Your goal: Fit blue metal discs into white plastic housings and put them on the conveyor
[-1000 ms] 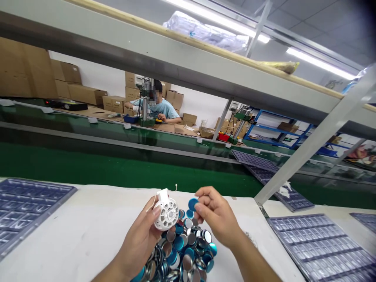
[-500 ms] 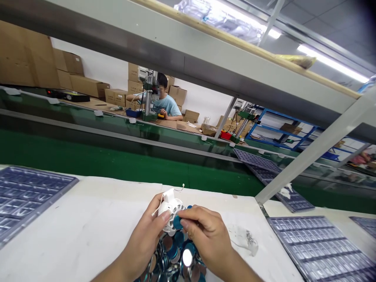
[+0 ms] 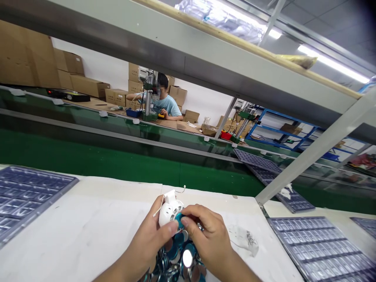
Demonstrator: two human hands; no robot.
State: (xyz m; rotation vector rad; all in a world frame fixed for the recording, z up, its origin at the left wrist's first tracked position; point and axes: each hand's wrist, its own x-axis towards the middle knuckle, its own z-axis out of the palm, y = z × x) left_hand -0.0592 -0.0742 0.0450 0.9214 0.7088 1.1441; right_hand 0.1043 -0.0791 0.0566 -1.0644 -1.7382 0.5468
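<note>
My left hand [image 3: 152, 231] is wrapped round a white plastic housing [image 3: 168, 211] with slots in its face and thin white wires hanging from it. Between the thumb and fingers of my right hand [image 3: 208, 231] is a blue disc [image 3: 179, 220], pressed against the face of the housing. My left thumb also reaches the disc's edge. Below both hands lies a pile of shiny round discs [image 3: 188, 258], some blue and some mirror-like, partly hidden by my hands and wrists.
Clear plastic trays lie at the left [image 3: 32, 196] and right [image 3: 320, 243] of the white table. A crumpled clear bag [image 3: 243, 239] rests near my right hand. Beyond runs a green conveyor belt [image 3: 117, 160]. A slanted grey post [image 3: 311, 145] stands at right; a person [image 3: 167, 105] sits across.
The blue disc has shifted slightly right with my right fingers, and the housing has turned a little. My left thumb has moved onto the disc's edge.
</note>
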